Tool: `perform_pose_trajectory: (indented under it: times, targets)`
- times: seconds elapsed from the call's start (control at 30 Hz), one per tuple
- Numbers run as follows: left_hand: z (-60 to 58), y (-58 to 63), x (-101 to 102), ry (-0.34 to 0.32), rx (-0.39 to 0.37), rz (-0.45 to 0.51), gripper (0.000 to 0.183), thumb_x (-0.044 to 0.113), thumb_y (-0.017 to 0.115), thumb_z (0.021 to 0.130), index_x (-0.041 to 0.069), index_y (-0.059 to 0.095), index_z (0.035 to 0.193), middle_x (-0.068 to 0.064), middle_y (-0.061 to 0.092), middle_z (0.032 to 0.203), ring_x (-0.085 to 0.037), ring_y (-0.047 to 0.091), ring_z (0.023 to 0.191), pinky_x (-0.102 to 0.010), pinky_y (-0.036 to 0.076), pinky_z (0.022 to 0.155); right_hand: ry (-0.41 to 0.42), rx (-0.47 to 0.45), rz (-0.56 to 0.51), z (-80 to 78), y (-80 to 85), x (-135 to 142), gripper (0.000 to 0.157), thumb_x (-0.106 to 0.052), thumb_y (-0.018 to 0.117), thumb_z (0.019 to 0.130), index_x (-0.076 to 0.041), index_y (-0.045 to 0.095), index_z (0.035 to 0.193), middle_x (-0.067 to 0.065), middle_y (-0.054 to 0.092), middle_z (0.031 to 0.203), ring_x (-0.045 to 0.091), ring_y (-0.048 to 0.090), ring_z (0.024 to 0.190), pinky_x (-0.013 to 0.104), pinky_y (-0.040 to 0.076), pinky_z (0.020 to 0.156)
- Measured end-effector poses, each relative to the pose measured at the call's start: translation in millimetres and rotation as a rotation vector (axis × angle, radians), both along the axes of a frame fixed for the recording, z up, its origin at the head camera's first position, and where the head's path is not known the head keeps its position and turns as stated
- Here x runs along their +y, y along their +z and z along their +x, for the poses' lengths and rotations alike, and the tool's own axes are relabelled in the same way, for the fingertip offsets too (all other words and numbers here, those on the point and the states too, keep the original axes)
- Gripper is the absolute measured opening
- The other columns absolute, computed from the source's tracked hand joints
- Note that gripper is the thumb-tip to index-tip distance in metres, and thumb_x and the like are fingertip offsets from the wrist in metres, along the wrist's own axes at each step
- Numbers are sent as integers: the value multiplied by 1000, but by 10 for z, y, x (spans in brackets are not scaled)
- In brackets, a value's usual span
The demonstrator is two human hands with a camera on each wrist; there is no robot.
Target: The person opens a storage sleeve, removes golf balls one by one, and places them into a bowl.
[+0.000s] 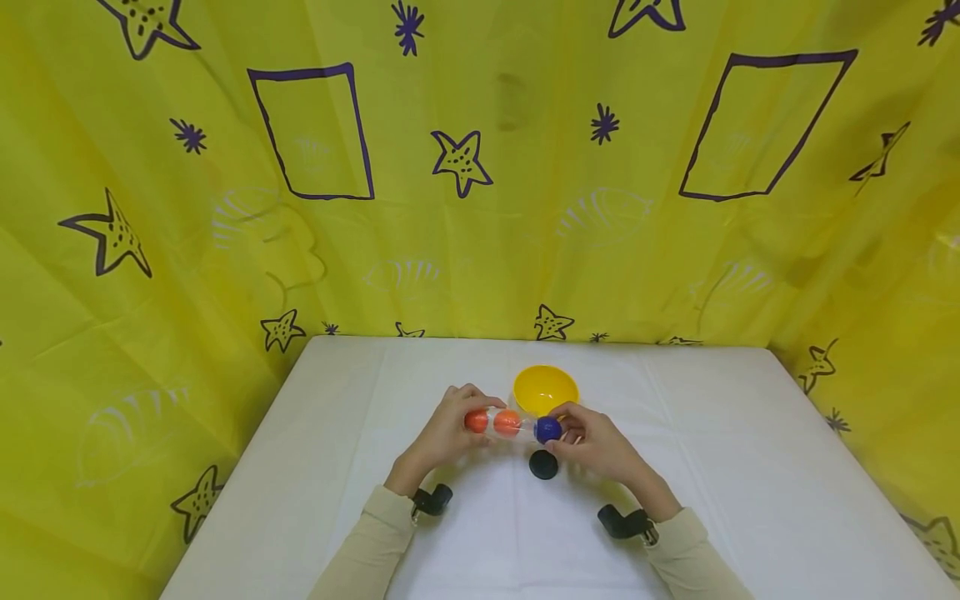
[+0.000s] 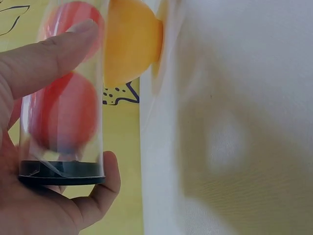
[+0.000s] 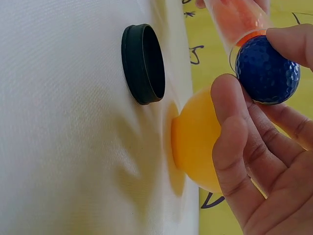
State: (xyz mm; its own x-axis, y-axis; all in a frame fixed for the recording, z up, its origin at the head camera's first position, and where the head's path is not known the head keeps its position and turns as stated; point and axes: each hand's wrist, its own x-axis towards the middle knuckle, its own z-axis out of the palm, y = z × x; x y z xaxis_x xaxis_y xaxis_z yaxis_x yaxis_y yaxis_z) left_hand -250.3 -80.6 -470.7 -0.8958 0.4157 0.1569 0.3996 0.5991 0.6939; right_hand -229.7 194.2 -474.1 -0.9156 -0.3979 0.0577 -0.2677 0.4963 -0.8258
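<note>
My left hand [image 1: 448,425] grips a clear plastic tube [image 2: 36,122] near its black-capped end, thumb along its side. Two orange-red balls [image 2: 68,112] lie inside the tube. At the tube's other, uncapped end, my right hand [image 1: 600,442] pinches a dimpled blue golf ball [image 3: 268,71] between thumb and fingers, right at the rim. The head view shows the tube lying nearly level above the table. Just below the golf ball, a round black cap [image 1: 543,464] rests on the cloth; in the right wrist view its hollow side shows.
A yellow bowl [image 1: 546,390] stands on the table just behind the hands. White cloth [image 1: 360,467] covers the table. A yellow curtain [image 1: 480,233] with drawn stars hangs along the back and sides.
</note>
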Motion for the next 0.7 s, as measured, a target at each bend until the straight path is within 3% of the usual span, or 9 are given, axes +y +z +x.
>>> perform_pose_trajectory:
  times: [0.3, 0.7]
  targets:
    - [-14, -12, -23, -16, 33, 39, 46, 14, 82, 75, 21, 67, 119, 6, 55, 103, -15, 42, 103, -31, 45, 86, -48, 14, -5, 0, 39, 41, 36, -26, 75, 83, -13, 59, 113, 4, 64, 92, 16, 58, 78, 24, 51, 65]
    - [-15, -32, -46, -13, 40, 74, 45, 8, 81, 75, 23, 68, 116, 7, 55, 102, -15, 43, 103, -31, 45, 86, -99, 17, -46, -33, 64, 130, 39, -24, 77, 82, -12, 58, 115, 9, 65, 98, 17, 59, 78, 24, 50, 65]
